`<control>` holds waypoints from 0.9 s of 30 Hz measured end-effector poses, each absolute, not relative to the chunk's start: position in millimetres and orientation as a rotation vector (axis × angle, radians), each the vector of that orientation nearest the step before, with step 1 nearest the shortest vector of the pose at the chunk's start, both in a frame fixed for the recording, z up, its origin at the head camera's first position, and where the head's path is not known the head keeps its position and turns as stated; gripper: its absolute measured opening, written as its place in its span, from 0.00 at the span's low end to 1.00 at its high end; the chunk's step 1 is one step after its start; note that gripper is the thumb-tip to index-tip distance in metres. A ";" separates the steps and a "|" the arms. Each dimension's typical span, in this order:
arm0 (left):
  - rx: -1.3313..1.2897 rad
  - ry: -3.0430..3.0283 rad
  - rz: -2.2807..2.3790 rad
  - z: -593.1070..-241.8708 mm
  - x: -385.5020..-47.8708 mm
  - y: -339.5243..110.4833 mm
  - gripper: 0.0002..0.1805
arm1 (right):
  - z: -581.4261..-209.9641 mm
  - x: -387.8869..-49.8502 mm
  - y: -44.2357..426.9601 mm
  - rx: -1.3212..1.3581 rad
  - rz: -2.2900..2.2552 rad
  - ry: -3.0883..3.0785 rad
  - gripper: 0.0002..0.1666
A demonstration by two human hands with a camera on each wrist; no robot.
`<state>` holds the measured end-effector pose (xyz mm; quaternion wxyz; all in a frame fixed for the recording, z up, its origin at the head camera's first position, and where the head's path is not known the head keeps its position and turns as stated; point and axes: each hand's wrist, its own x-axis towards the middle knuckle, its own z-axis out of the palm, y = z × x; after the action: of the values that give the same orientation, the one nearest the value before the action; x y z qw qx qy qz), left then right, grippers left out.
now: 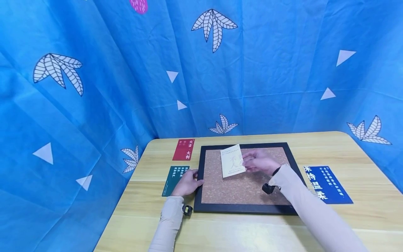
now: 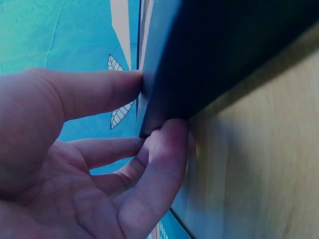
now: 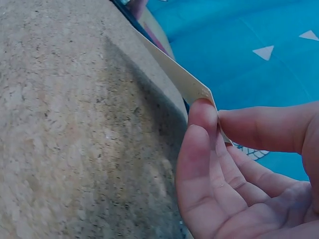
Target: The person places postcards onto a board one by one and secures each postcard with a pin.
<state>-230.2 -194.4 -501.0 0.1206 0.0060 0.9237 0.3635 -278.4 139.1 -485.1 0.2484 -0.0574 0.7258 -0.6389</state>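
Head view, right hand (image 1: 260,161) pinching cream card (image 1: 232,161), left hand (image 1: 186,183) touching frame (image 1: 197,202)

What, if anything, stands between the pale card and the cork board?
Nothing visible. The right hand holds the pale card above the bare cork board; the left hand grips the black frame at its left edge.

Left hand (image 1: 187,182) is gripping, right hand (image 1: 259,162) is pinching.
The left arm (image 1: 168,220) and right arm (image 1: 315,206), both sleeved, are slanting inward from the bottom of the head view, the left more steeply, while the hands are lying well apart, the right slightly farther forward. In the left wrist view the left thumb (image 2: 99,92) is stretching nearly straight above bending left fingers (image 2: 149,186). In the right wrist view the right thumb (image 3: 269,125) is pressing toward the curling right fingers (image 3: 197,159).
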 end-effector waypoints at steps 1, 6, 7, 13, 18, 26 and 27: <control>0.020 2.700 1.062 -500.8 -230.3 -194.6 0.34 | -486.6 -278.5 138.2 -0.153 -1.744 1.974 0.30; 0.032 2.704 1.064 -501.8 -230.8 -195.3 0.34 | -491.8 -276.6 135.4 -0.167 -1.734 1.992 0.27; 0.033 2.706 1.063 -501.7 -230.7 -195.3 0.34 | -492.7 -276.6 134.9 -0.154 -1.735 1.985 0.27; 0.039 2.708 1.068 -500.7 -231.3 -195.1 0.34 | -494.3 -278.1 132.8 -0.100 -1.713 1.992 0.27; 0.040 2.709 1.069 -502.0 -232.7 -194.5 0.33 | -494.7 -278.9 130.8 -0.084 -1.642 2.101 0.28; 0.025 2.696 1.085 -503.5 -233.8 -193.8 0.33 | -493.9 -279.2 123.2 -0.086 -1.567 2.220 0.30; 0.028 2.697 1.080 -503.5 -233.9 -193.8 0.33 | -493.5 -278.8 122.2 -0.082 -1.564 2.223 0.30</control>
<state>-233.9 -193.8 -503.5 0.1177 0.0094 0.9219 0.3691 -278.8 122.2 -493.5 0.2095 -0.0297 0.7993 -0.5624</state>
